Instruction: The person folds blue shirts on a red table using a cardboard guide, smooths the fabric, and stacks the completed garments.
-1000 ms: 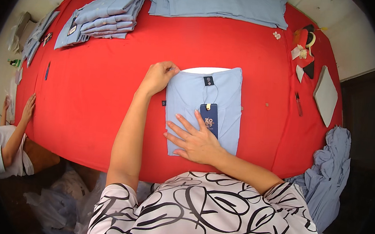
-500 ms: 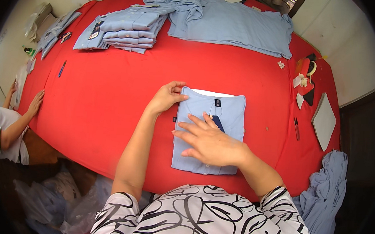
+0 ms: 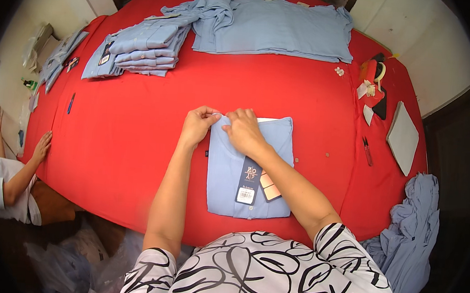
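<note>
A light blue folded shirt [image 3: 222, 184] lies on the red-covered table in front of me, with a strip of white board [image 3: 266, 120] showing at its far edge. My left hand [image 3: 197, 127] pinches the shirt's far left corner. Beside it, my right hand [image 3: 244, 132] has its fingers bent over the far edge, gripping the cloth there; the fingertips are partly hidden. A dark blue hang tag [image 3: 248, 181] with a white label lies flat on the shirt's front. Next to it is a second tag [image 3: 269, 185] with orange panels.
Folded blue shirts [image 3: 144, 45] are stacked at the far left, beside a spread pile of blue garments [image 3: 289, 30]. A pen [image 3: 71, 103], a red-handled tool [image 3: 367, 151] and a grey board [image 3: 402, 138] lie around. Another person's hand [image 3: 42, 145] rests at the left edge.
My right hand has moved from the shirt's middle to its far edge beside my left hand. The hang tags now lie flat, in full view, lower on the shirt.
</note>
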### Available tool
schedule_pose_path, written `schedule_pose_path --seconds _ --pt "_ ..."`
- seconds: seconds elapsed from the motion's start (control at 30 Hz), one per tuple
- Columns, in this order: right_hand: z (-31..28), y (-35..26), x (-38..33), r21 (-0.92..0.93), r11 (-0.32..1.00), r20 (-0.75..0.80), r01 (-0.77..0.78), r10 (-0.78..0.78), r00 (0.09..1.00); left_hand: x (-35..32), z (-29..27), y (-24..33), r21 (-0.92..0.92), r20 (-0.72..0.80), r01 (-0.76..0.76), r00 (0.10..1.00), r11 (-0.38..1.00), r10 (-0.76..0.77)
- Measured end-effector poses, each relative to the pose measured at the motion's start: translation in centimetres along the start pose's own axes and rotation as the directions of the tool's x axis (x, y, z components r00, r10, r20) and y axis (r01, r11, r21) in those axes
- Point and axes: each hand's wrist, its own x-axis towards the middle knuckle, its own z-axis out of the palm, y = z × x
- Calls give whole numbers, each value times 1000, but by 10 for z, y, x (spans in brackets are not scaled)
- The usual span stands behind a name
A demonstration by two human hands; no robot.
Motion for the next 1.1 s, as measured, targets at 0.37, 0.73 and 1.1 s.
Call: schedule_pose_path --seconds 0.37,0.73,1.1 --pt "-96 118 -33 321 876 107 -359 344 933 -4 8 10 55 56 -94 994 994 91" --pt "-85 122 -29 258 831 193 -492 455 870 -7 17 30 547 79 -264 961 795 265" --pt "-94 5 -144 146 954 50 -263 259 965 -133 38 47 527 296 -324 937 786 188"
